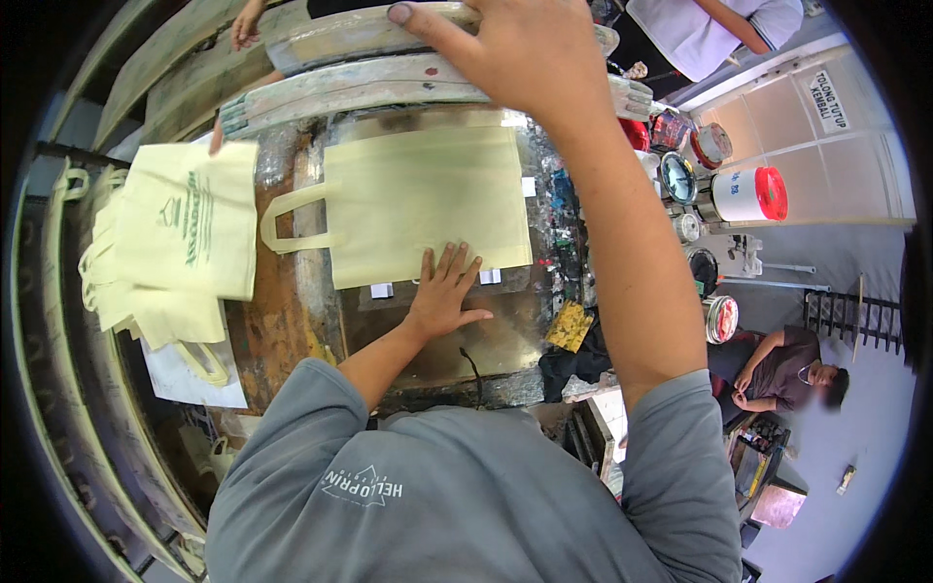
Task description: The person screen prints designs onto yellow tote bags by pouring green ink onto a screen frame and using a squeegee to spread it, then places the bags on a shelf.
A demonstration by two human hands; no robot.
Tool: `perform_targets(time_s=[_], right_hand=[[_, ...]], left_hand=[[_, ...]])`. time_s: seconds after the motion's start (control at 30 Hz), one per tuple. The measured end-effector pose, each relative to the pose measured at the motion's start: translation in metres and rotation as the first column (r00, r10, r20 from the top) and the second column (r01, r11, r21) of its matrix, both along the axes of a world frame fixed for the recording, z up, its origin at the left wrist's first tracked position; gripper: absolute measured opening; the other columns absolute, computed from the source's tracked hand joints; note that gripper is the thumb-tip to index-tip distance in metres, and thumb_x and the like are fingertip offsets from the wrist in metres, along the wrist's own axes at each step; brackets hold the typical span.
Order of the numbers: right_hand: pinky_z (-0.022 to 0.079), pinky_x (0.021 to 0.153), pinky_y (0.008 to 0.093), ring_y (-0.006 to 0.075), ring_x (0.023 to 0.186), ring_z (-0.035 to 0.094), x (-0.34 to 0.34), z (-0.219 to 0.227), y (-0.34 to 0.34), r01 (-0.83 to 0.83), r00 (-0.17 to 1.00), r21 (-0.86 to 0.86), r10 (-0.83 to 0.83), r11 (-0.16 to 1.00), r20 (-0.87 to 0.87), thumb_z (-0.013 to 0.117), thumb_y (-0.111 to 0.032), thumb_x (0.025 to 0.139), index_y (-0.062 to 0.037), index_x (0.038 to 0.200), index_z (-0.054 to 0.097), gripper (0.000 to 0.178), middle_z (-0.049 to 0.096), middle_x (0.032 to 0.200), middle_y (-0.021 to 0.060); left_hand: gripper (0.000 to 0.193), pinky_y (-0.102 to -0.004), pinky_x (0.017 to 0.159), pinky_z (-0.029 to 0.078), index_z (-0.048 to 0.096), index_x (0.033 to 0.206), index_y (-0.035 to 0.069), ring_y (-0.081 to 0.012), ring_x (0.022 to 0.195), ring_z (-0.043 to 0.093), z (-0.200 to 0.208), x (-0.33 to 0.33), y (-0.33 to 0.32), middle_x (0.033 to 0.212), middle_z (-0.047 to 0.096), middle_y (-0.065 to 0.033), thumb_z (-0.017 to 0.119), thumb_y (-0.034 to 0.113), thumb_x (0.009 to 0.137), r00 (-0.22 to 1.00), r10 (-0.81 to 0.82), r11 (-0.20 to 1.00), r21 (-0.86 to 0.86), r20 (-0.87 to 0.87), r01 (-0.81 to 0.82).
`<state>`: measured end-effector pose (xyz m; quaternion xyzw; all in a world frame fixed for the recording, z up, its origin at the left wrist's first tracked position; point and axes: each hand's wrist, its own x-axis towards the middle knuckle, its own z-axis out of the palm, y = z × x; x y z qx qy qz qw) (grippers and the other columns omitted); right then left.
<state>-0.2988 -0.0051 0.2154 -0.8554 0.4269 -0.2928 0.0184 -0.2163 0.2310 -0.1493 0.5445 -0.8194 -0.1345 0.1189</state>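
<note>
A plain pale-yellow tote bag lies flat on the printing board, its handle loop pointing left. My left hand rests open, fingers spread, on the bag's near edge. My right hand reaches to the far side and grips the paint-smeared screen-printing frame, its thumb along the bar; the other fingers are mostly hidden. Left of the board is a pile of similar bags, the top one with green print. Another person's fingertip shows at that pile's far edge.
Paint tubs and open cans line the right side. A stained yellow sponge-like block sits at the board's right. Racks with bags stand at left. One person stands far right; another sits at right.
</note>
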Motion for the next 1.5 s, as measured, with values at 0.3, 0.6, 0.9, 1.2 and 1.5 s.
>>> perform_targets(time_s=[0.3,0.6,0.9,1.2,1.5], right_hand=[[0.045,0.075,0.0535,0.0365,0.082,0.069,-0.021,-0.053,0.042,-0.027,0.981,-0.185,-0.009,0.982,-0.194,0.064,-0.067,0.094,-0.0057,0.092,0.069,0.062,0.069,0.080,0.0139],[0.047,0.087,0.0566,0.0355,0.111,0.067,-0.053,-0.182,0.112,0.009,0.901,0.377,0.156,0.926,-0.405,0.091,-0.036,0.076,-0.0142,0.123,0.060,0.061,0.068,0.110,0.0106],[0.039,0.091,0.0496,0.0287,0.104,0.060,-0.051,-0.239,0.176,0.057,0.916,0.202,0.030,0.978,-0.400,0.089,-0.023,0.074,-0.0179,0.114,0.062,0.049,0.063,0.105,0.0056],[0.040,0.095,0.0544,0.0282,0.108,0.062,-0.001,-0.296,-0.001,0.066,0.918,0.061,-0.036,0.996,-0.395,0.082,-0.021,0.082,-0.0212,0.124,0.065,0.046,0.066,0.111,0.0043],[0.046,0.098,0.0569,0.0291,0.122,0.063,0.009,-0.277,-0.105,0.046,0.883,0.150,0.030,0.988,-0.468,0.088,-0.028,0.080,-0.0206,0.136,0.061,0.062,0.068,0.124,0.0037]], left_hand=[[0.124,-0.0528,0.128,0.034,0.016,0.169,0.002,-0.0409,0.153,0.042,0.168,0.079,0.006,0.168,0.036,-0.0241,0.058,0.085,0.087,-0.023,0.307,0.937,0.306,-0.952,-0.167],[0.130,-0.0496,0.118,0.048,0.027,0.157,-0.010,-0.0402,0.135,0.059,0.091,0.114,0.088,0.150,0.049,-0.0316,0.037,0.098,0.087,-0.498,0.733,0.616,0.763,-0.464,0.196],[0.127,-0.0469,0.117,0.048,0.025,0.161,-0.008,-0.0380,0.136,0.056,0.065,0.107,0.086,0.152,0.047,-0.0305,0.035,0.097,0.089,-0.430,0.777,0.569,0.804,-0.459,0.171],[0.130,-0.0458,0.115,0.051,0.025,0.159,-0.011,-0.0359,0.133,0.059,0.059,0.108,0.081,0.149,0.050,-0.0294,0.033,0.098,0.088,-0.457,0.827,0.434,0.888,-0.326,0.153],[0.066,-0.0445,0.077,0.057,0.073,0.111,-0.004,-0.0329,0.087,0.073,0.143,0.148,-0.046,0.091,0.075,-0.0197,0.066,0.061,0.102,0.613,0.761,0.604,0.576,-0.212,-0.551]])
